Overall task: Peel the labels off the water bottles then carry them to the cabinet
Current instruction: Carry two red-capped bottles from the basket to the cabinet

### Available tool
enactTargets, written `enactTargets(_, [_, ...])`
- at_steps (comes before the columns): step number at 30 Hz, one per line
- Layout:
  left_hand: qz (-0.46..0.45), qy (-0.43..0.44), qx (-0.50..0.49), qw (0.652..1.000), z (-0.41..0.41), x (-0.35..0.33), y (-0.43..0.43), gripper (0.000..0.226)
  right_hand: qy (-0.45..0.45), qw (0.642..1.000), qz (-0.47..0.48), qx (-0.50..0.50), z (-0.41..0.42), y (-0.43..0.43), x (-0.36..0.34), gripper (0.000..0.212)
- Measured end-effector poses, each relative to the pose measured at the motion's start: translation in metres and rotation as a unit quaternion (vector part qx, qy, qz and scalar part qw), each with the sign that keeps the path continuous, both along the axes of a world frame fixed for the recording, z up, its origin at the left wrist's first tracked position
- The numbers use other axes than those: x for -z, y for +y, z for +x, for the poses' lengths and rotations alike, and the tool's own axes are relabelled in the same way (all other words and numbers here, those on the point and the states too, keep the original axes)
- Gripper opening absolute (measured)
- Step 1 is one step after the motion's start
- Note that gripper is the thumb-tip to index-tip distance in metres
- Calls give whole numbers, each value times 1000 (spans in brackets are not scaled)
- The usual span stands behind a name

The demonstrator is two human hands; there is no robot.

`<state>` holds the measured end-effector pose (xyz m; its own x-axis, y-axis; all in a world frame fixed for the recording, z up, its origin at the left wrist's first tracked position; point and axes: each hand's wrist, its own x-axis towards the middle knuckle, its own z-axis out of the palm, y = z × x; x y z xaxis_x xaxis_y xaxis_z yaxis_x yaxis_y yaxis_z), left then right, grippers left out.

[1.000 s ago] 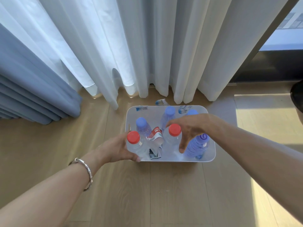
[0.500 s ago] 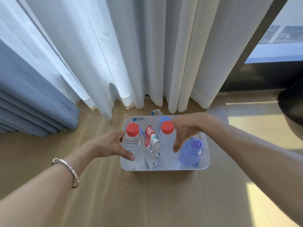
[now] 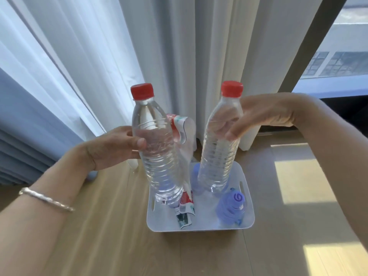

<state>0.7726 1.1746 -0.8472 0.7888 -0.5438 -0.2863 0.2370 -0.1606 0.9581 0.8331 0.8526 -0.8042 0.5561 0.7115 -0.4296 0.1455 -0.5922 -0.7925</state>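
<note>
My left hand (image 3: 113,145) grips a clear red-capped water bottle (image 3: 159,156) around its middle, held upright above the white bin (image 3: 248,206). A loose red and white label (image 3: 183,132) hangs behind this bottle and trails down into the bin. My right hand (image 3: 258,116) holds a second clear red-capped bottle (image 3: 219,156) near its shoulder, also lifted over the bin. Neither lifted bottle shows a label on its body. A purple bottle (image 3: 232,210) lies in the bin's right side, and another bluish bottle (image 3: 196,180) stands behind.
The bin sits on a wooden floor (image 3: 111,236) in front of white curtains (image 3: 199,46). A blue curtain (image 3: 23,126) hangs at the left. A window with a dark frame (image 3: 310,42) is at the right, with sun patches on the floor beneath.
Both hands have lifted the two red-capped bottles up out of the bin, closer to the camera. The loose label came up along with the left bottle.
</note>
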Motion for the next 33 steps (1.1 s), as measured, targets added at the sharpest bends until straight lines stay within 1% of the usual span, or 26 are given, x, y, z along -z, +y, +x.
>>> enactTargets(2, [-31,-9,-42,999,1,3,0,85,45,992,110,39,2,-9,11,56])
enactTargets(3, [-38,-15,-62,997,2,6,0,86,76,977,186,71,2,-11,18,56])
enactTargets(5, [-37,-25,-89,995,4,11,-2,87,122,926,330,138,4,-7,31,57])
enactTargets(6, [-44,-31,-88,995,3,14,-5,86,134,898,387,164,6,-3,33,56])
enactTargets(7, [-56,-36,-81,995,2,16,-9,83,149,873,430,178,8,1,33,58])
enactTargets(8, [-66,-39,-78,994,1,19,-14,81,166,855,458,180,10,4,31,62])
enactTargets(9, [-74,-35,-81,993,1,21,-18,77,177,847,470,173,11,6,28,65])
enactTargets(11, [-83,-27,-84,993,3,22,-23,65,178,851,470,155,12,8,24,68])
enactTargets(13, [-78,-30,-73,994,6,20,-26,58,169,867,450,131,10,12,24,72])
enactTargets(15, [-73,-29,-73,994,8,18,-28,60,164,892,411,98,6,21,24,77])
enactTargets(17, [-81,-20,-74,994,8,17,-31,69,148,910,380,71,3,30,25,78])
enactTargets(19, [-97,-11,-77,992,8,17,-33,91,126,920,369,46,1,36,31,69])
enactTargets(20, [-97,-13,-78,992,8,17,-33,98,123,921,367,40,0,38,33,64])
enactTargets(21, [-90,-19,-78,993,7,18,-32,96,128,922,364,38,1,40,37,62])
enactTargets(22, [-79,-24,-82,993,7,18,-31,89,136,923,357,36,1,40,40,63])
enactTargets(24, [-59,-33,-111,992,9,20,-26,75,143,937,316,37,3,38,49,65])
enactTargets(25, [-58,-40,-129,989,10,21,-22,74,143,946,287,41,3,37,54,60])
enactTargets(27, [-89,-42,-164,982,14,21,-16,74,152,962,220,50,1,34,67,41])
enactTargets(29, [-155,-23,-185,970,17,17,-14,70,153,975,156,48,-3,34,81,31])
enactTargets(30, [-190,-13,-193,963,19,15,-14,66,148,979,133,50,-6,37,87,33])
enactTargets(31, [-213,-10,-201,956,20,13,-15,64,141,982,115,54,-8,39,92,42])
enactTargets(33, [-227,-29,-217,949,22,9,-15,61,137,985,90,57,-9,47,97,60])
